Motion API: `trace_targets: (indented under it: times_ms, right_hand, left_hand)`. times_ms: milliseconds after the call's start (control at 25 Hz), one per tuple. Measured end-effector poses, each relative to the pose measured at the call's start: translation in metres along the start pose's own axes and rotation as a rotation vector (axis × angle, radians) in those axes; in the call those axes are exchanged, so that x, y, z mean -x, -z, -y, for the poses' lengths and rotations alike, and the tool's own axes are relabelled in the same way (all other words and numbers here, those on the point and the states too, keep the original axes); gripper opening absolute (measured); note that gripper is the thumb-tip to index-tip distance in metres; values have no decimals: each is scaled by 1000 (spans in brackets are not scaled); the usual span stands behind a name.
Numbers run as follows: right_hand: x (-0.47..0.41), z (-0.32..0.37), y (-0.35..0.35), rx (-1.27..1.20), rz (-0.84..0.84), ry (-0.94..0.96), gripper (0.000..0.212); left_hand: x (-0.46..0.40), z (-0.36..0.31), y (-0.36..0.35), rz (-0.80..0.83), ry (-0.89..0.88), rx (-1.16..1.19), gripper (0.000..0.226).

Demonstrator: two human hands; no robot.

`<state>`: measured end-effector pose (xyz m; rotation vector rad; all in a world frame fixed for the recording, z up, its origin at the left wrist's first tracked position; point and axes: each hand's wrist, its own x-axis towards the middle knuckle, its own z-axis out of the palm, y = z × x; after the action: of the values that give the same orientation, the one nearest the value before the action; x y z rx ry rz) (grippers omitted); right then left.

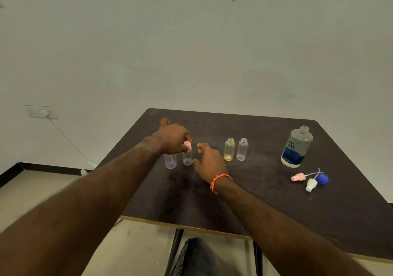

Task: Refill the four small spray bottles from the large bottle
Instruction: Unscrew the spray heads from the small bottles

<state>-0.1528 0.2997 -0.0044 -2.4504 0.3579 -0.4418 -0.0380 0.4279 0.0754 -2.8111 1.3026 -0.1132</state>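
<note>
The left hand (174, 136) pinches the pink spray cap (187, 144) atop a clear small bottle (187, 157) on the counter (265, 201) — seemingly unscrewing it for refilling — while the right hand (209, 160), fingers spread and empty, hovers beside it to steady

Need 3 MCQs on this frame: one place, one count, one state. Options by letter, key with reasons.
1. Where does the large bottle stand on the table?
A. far right
B. far left
C. near front edge

2. How many small bottles are on the table?
A. two
B. four
C. six

3. What is the left hand doing?
A. resting flat on the table
B. pinching a pink spray cap at the top of a clear bottle
C. gripping the large bottle

Key:
1 A: it stands right of the yellow bottle and its clear neighbour.
2 B: purple-tinted bottle, clear, yellow, clear.
3 B: fingers curl round the cap; the right hand hovers open beside.
</note>
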Motion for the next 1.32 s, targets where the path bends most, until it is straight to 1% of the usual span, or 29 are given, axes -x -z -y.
trace_targets:
  times_ms: [80, 160, 320, 440, 520, 640, 720, 800, 880, 1000, 1040, 1120, 1200, 1320]
  right_hand:
    - [4, -5, 3, -29, -24, 3, 50]
    - [13, -14, 15, -60, -61, 2, 42]
    - [43, -46, 57, -65, -135, -6, 28]
    - [70, -75, 88, 11, -118, -33, 31]
    - [86, -92, 104, 40, -128, -91, 32]
    - [103, -108, 119, 42, -155, -148, 29]
    - [110, -117, 124, 38, -136, -182, 29]
    - [113, -124, 126, 27, -112, -206, 31]
    - [113, -128, 128, 18, -92, -210, 33]
    - [107, -127, 136, 16, -43, -216, 33]
    - [104, -125, 140, 25, -50, -217, 32]
    - [98, -119, 147, 4, -134, -210, 30]
    - [90, -110, 155, -10, -185, -194, 24]
    - [80, -101, 161, 118, -129, -164, 19]
  left_hand:
    - [-3, -12, 6, -28, -43, 48, 13]
    - [-6, -28, 11, -65, -81, 111, 18]
    - [-9, -72, 15, -97, -156, 227, 26]
    - [-11, -115, 3, -95, -201, 339, 23]
    - [-13, -142, -9, -76, -219, 481, 23]
    - [-20, -170, -28, 18, -289, 710, 25]
    - [-23, -182, -38, 57, -287, 799, 25]
    - [-23, -189, -46, 73, -265, 861, 30]
    - [-22, -192, -53, 67, -237, 894, 33]
    - [-21, -193, -61, 33, -212, 914, 29]
    - [-21, -195, -64, 20, -216, 920, 29]
    - [-20, -199, -67, 1, -219, 918, 28]
    - [-20, -201, -69, 4, -207, 905, 25]
    - [-21, -200, -73, 6, -189, 893, 18]
